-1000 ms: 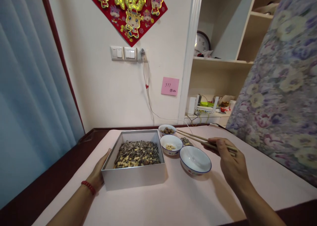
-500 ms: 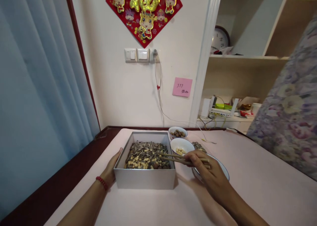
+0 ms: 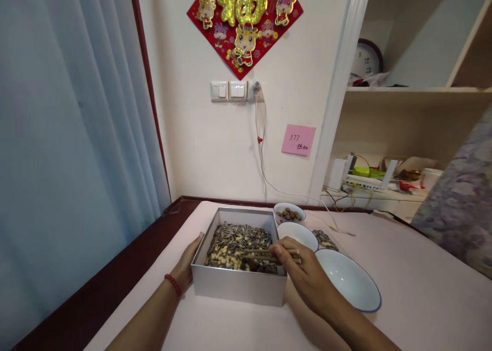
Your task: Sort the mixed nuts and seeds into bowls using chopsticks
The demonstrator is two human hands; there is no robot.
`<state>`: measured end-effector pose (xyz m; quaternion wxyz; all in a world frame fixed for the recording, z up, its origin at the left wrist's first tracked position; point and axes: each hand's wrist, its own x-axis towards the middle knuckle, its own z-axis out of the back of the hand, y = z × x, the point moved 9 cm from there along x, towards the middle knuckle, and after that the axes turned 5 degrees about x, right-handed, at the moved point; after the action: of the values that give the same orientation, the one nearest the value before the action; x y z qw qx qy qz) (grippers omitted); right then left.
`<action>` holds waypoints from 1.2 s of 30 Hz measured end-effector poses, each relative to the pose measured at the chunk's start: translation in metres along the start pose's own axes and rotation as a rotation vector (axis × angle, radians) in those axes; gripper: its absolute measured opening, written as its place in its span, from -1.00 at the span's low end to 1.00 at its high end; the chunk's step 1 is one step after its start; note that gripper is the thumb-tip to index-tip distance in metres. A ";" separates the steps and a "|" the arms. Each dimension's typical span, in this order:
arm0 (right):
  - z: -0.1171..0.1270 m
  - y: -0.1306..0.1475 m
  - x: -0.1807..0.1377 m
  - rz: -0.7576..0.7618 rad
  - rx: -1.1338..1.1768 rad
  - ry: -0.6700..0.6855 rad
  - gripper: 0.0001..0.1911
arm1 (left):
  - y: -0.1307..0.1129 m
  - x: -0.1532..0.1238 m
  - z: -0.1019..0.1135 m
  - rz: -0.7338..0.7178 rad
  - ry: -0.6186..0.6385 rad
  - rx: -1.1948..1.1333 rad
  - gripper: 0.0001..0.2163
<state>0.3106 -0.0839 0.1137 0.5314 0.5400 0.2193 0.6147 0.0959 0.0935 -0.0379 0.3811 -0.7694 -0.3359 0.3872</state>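
Observation:
A silver-grey square box (image 3: 238, 284) stands on the pink-covered table. In it lie striped sunflower seeds (image 3: 238, 234), pale peanuts (image 3: 223, 257) at the front left and dark brown round nuts (image 3: 261, 265) at the front right. My left hand (image 3: 188, 259) is against the box's left wall, its fingers partly hidden. With my right hand (image 3: 298, 269) at the right rim, I grip a pair of chopsticks (image 3: 259, 254). Their tips reach in over the peanuts; whether they pinch one I cannot tell.
Right of the box are a small bowl of brown nuts (image 3: 290, 213), a white bowl (image 3: 298, 233) partly behind my hand, a large white bowl (image 3: 349, 279) and a heap of sunflower seeds (image 3: 326, 239). A white cable (image 3: 295, 191) trails onto the table's back edge.
My right hand has moved left with the chopsticks, whose tips now sit lower and further into the box, over the peanuts. My left hand stays at the box. The camera view has shifted.

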 end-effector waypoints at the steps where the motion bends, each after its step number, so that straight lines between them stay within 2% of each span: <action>1: -0.003 -0.001 0.003 0.002 -0.005 0.005 -0.61 | 0.000 0.000 0.000 -0.002 0.004 -0.003 -0.35; 7: -0.008 0.001 0.012 0.014 -0.018 0.011 -0.59 | -0.001 -0.003 -0.002 -0.002 0.019 -0.013 -0.36; 11: 0.015 0.008 0.010 0.008 0.003 -0.003 -0.59 | 0.001 -0.001 -0.001 0.024 0.011 -0.022 -0.38; 14: 0.060 0.015 0.004 0.014 0.006 -0.123 -0.62 | 0.002 0.000 -0.002 0.037 0.011 -0.050 -0.40; 17: 0.123 0.018 -0.008 0.008 -0.035 -0.357 -0.63 | 0.002 0.000 -0.002 0.049 0.008 -0.063 -0.40; 20: 0.177 0.010 -0.026 -0.040 -0.077 -0.566 -0.60 | 0.000 0.000 -0.001 0.032 -0.005 -0.056 -0.41; 22: 0.202 -0.002 -0.038 -0.084 -0.119 -0.664 -0.57 | -0.002 0.000 -0.002 0.014 -0.007 -0.052 -0.44; 24: 0.216 -0.018 -0.047 -0.132 -0.178 -0.710 -0.52 | -0.003 0.000 -0.003 0.005 -0.005 -0.051 -0.46; 27: 0.221 -0.037 -0.051 -0.197 -0.260 -0.703 -0.47 | -0.004 -0.002 -0.006 0.014 -0.003 -0.064 -0.47; 30: 0.208 -0.033 -0.048 -0.194 -0.250 -0.681 -0.49 | -0.007 -0.006 -0.009 0.012 -0.014 -0.073 -0.47; 33: 0.180 -0.014 -0.036 -0.146 -0.183 -0.606 -0.53 | -0.010 -0.008 -0.011 -0.009 -0.022 -0.066 -0.46; 36: 0.135 -0.006 -0.018 -0.130 -0.150 -0.369 -0.56 | -0.010 -0.008 -0.012 -0.008 -0.022 -0.057 -0.48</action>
<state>0.4311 -0.1389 0.1443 0.6399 0.5870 0.1063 0.4845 0.1004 0.0882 -0.0221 0.3571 -0.7742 -0.3541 0.3844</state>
